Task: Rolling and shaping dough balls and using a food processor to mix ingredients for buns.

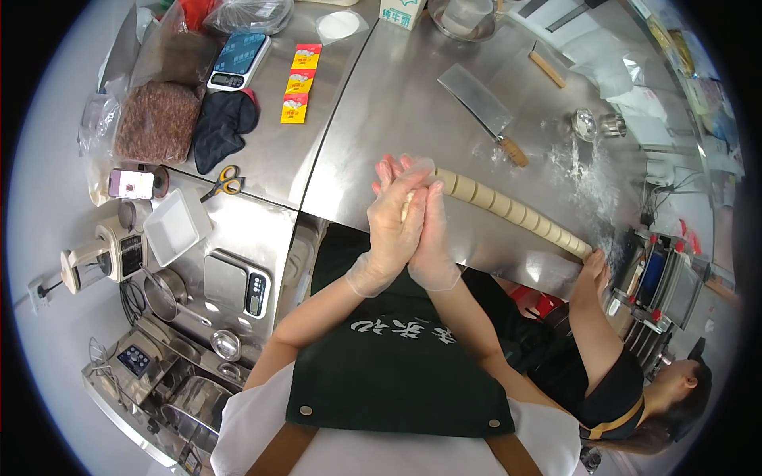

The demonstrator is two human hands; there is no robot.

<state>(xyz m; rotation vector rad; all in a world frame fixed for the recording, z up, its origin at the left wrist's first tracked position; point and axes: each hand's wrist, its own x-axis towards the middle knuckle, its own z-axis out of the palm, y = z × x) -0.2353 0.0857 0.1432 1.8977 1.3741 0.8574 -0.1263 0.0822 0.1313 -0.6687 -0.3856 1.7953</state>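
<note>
In thin clear gloves, my left hand [389, 226] and my right hand [429, 230] are pressed palm to palm above the steel table's front edge. A small pale piece of dough [406, 208] shows between them, mostly hidden by my fingers and palms. Just beyond my fingertips starts a long dough roll [508, 208], cut crosswise into several pieces that lie in a slanting row toward the right. At its far right end is a co-worker's hand [594, 268], touching or close to the last piece.
A cleaver [479, 101] with a wooden handle lies beyond the row, near scattered flour [586, 178]. To the left are yellow-red packets [294, 83], a digital scale [239, 62], a dark cloth mitt [225, 127], scissors [225, 182] and a white tray [176, 226]. A co-worker stands close on the right.
</note>
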